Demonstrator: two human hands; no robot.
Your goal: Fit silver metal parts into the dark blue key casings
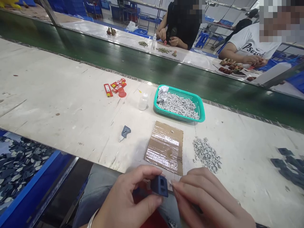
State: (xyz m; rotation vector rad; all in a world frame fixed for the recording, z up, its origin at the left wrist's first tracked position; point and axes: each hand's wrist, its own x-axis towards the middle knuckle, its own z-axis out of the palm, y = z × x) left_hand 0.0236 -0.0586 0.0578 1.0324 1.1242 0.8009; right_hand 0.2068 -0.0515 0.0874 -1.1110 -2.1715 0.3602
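My left hand (pixel 133 198) is closed round a small dark blue plastic piece (pixel 159 186) with rectangular recesses in its end face, held above my lap at the table's near edge. Just right of it my right hand (pixel 205 194) has thumb and forefinger pinched close to the piece; whatever is between those fingertips is too small to make out. Beyond both hands lies a cardboard sheet (pixel 163 147) covered in shiny tape, with one tiny pale piece (pixel 172 131) on it. A heap of small grey-white pieces (pixel 206 154) is spread to its right.
A green basket (pixel 203 115) of pale pieces stands behind the cardboard, beside a white bottle (pixel 143 102) and red packets (pixel 116 86). Dark pieces (pixel 289 164) lie far right; a blue-grey part (pixel 125 131) lies left. A blue bin (pixel 45 171) is lower left. Two people work across the green conveyor (pixel 133 63).
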